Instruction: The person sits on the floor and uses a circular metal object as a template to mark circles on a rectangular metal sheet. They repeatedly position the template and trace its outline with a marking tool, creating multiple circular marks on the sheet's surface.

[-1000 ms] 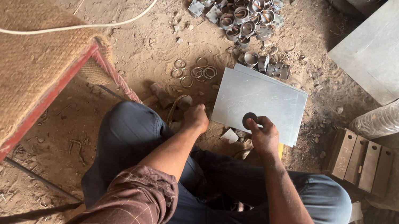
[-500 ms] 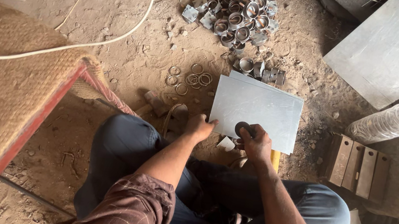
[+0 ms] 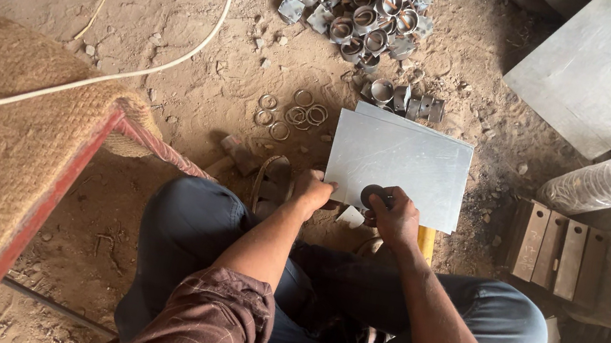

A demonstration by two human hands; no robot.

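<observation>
We hold the near edge of the grey metal sheet (image 3: 397,166), which lies flat on the dirt floor (image 3: 181,27), with the left hand (image 3: 312,191). The right hand (image 3: 395,218) keeps a closed grip on a dark round disc (image 3: 372,196) at the sheet's near edge. Metal rings (image 3: 295,112) lie just beyond the sheet.

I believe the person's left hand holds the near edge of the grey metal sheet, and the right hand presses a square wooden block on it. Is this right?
Not quite. The left hand does hold the near edge of the grey metal sheet, but the right hand presses a small dark round disc on it, not a square wooden block. The head view shows this.
</observation>
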